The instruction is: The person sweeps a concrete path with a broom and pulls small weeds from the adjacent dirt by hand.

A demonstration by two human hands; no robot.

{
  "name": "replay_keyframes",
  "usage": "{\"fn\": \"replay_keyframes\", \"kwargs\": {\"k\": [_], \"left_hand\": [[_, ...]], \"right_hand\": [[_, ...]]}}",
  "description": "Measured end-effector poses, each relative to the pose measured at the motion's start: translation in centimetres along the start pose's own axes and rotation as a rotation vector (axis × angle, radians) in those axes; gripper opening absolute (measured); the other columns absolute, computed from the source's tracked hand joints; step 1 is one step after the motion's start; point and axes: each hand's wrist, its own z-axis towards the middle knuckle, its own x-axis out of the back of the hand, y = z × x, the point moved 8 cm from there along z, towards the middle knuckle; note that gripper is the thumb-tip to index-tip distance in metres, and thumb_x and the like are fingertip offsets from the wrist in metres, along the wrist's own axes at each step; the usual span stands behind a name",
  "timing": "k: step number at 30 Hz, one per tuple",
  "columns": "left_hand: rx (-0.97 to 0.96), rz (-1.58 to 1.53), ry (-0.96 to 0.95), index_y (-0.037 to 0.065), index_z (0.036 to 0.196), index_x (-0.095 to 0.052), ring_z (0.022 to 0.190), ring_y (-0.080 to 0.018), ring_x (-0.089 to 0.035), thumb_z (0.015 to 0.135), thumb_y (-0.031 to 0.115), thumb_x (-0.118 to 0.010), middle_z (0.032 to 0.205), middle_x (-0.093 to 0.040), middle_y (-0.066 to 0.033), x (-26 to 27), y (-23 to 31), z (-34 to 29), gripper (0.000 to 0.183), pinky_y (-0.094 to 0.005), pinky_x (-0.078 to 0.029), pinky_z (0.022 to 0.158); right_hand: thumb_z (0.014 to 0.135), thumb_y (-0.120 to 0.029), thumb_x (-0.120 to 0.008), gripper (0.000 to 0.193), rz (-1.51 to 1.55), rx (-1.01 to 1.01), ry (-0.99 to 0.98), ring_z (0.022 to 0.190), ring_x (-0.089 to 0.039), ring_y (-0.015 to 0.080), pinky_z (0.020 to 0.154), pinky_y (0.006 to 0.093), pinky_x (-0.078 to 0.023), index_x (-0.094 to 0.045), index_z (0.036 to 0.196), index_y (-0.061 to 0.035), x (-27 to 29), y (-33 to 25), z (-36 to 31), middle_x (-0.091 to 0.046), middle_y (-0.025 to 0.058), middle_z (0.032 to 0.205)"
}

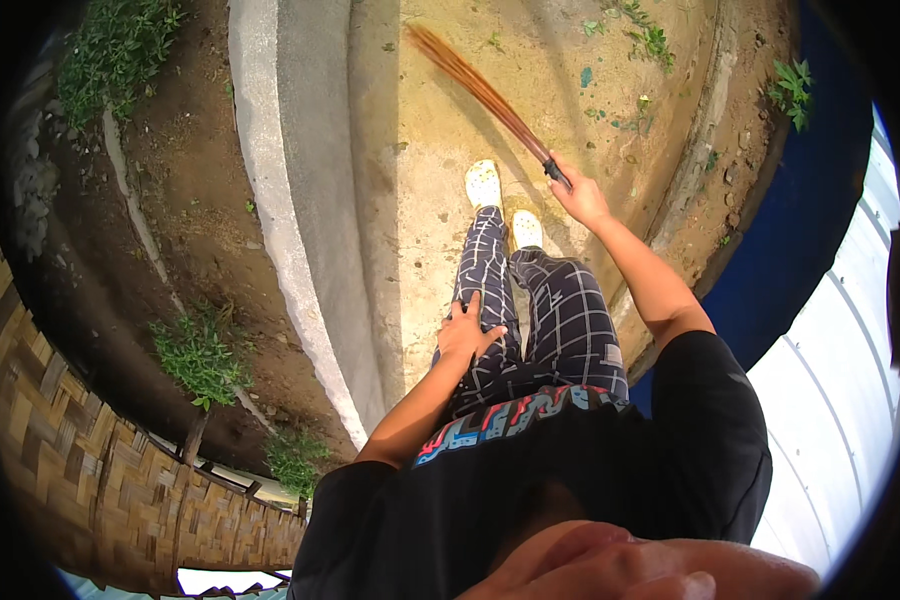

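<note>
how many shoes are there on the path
2: the left white clog is farther forward, and the right white clog sits a little behind it, both on the person's feet. No others show, though the surroundings could hide some.

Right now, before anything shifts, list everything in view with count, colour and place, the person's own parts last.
Path: one, tan, centre
Broom: one, brown with dark handle end, upper middle
Kerb: one, grey, left of path
Bushes: three, green, left side
Weeds: several, green, upper right
Woven wall: one, tan-brown, lower left
Sheet: one, blue, right
Panelling: uncounted, white, far right
Shoes: two, pale yellow, on path
Trousers: one pair, dark checked, centre
Shirt: one, black, lower middle
Left hand: one, bare, on left trouser leg
Right hand: one, bare, around broom handle
</note>
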Motion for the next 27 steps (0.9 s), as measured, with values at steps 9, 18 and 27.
{"fn": "replay_keyframes", "kwargs": {"k": [9,18,27], "left_hand": [[-0.161,-0.437,0.535,0.005,0.131,-0.046,0.110,-0.0378,-0.052,0.081,0.031,-0.067,0.121,-0.052,-0.0215,14.4,-1.9,3.9,0.060,-0.0414,-0.042,0.095],[0.055,0.096,1.228,0.006,0.136,-0.038,0.128,-0.0341,-0.038,0.083,0.024,-0.064,0.138,-0.041,-0.0160,48.8,-4.4,8.5,0.061,-0.0439,-0.031,0.106],[0.379,0.110,0.760,0.007,0.145,-0.016,0.133,-0.0339,-0.034,0.078,0.027,-0.071,0.151,-0.021,-0.0144,61.0,-3.1,14.8,0.089,-0.0446,-0.032,0.107]], "right_hand": [[0.083,-0.042,-0.058,0.050,-0.104,-0.500,0.351,0.099,-0.061,0.0361,0.083,0.0433,-0.048,-0.052,0.129,-0.0228,12.2,7.5,8.8,-0.065,0.0171,0.106],[0.085,-0.037,-0.057,0.053,-0.299,0.028,-0.342,0.089,-0.063,0.0359,0.077,0.0436,-0.049,-0.044,0.135,-0.0283,7.1,-5.1,7.1,-0.066,0.0164,0.093],[0.081,-0.039,-0.062,0.046,0.001,-0.422,0.097,0.097,-0.062,0.0309,0.082,0.0404,-0.048,-0.057,0.124,-0.0258,13.0,0.8,22.9,-0.066,0.0142,0.101]]}}
